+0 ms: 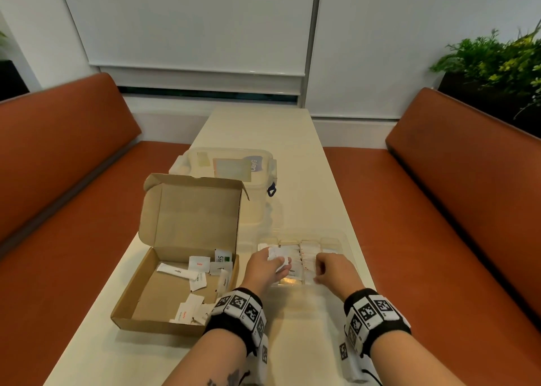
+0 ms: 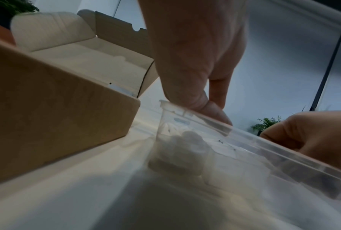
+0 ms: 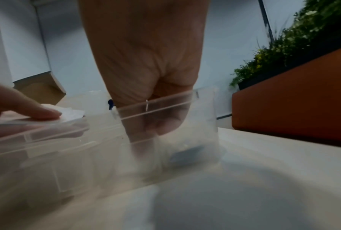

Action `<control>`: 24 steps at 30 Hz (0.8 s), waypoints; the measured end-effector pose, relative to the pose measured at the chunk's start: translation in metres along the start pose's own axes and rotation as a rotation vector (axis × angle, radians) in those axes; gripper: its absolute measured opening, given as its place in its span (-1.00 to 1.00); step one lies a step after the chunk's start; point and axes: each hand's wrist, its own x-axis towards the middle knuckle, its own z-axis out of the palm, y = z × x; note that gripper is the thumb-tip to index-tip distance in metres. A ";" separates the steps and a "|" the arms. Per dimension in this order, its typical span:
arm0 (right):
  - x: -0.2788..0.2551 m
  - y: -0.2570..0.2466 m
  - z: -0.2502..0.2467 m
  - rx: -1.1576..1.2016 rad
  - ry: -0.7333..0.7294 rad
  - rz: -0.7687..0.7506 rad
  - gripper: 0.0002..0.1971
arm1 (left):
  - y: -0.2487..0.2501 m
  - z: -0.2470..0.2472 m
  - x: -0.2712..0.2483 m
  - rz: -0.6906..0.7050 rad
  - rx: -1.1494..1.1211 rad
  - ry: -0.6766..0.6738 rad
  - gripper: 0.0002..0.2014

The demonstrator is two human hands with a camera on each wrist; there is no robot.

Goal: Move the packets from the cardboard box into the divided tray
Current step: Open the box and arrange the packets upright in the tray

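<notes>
An open cardboard box (image 1: 131, 298) sits left of centre on the cream table, with several white packets (image 1: 199, 264) loose inside. To its right stands the clear divided tray (image 1: 330, 239). My left hand (image 1: 282, 261) hovers over the tray's left end and pinches a small bunch of white packets (image 1: 276, 254). In the right wrist view one of its fingers lies on a packet (image 3: 71, 112). My right hand (image 1: 320, 268) dips curled fingers (image 3: 165, 126) into a middle compartment. The tray wall (image 3: 165, 109) blurs them, hiding what they hold. More white packets (image 2: 187, 143) lie in the tray's end compartment.
A clear lidded storage container (image 1: 231, 166) stands just behind the box's raised lid (image 1: 190, 210). Orange benches (image 1: 58, 181) (image 1: 468, 181) flank the narrow table. A green plant (image 1: 497, 58) is at the far right. Bare tabletop (image 1: 292, 341) lies between the tray and me.
</notes>
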 end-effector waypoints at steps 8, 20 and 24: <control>0.006 -0.007 0.003 -0.103 0.035 0.048 -0.64 | 0.007 -0.003 0.003 -0.108 -0.078 -0.008 -0.69; 0.004 -0.037 -0.014 0.540 0.188 -0.105 -0.88 | 0.004 -0.006 0.005 -0.082 -0.054 -0.083 -0.72; 0.005 -0.040 -0.018 0.696 0.102 -0.060 -0.76 | 0.002 -0.006 0.005 0.017 -0.035 -0.053 -0.75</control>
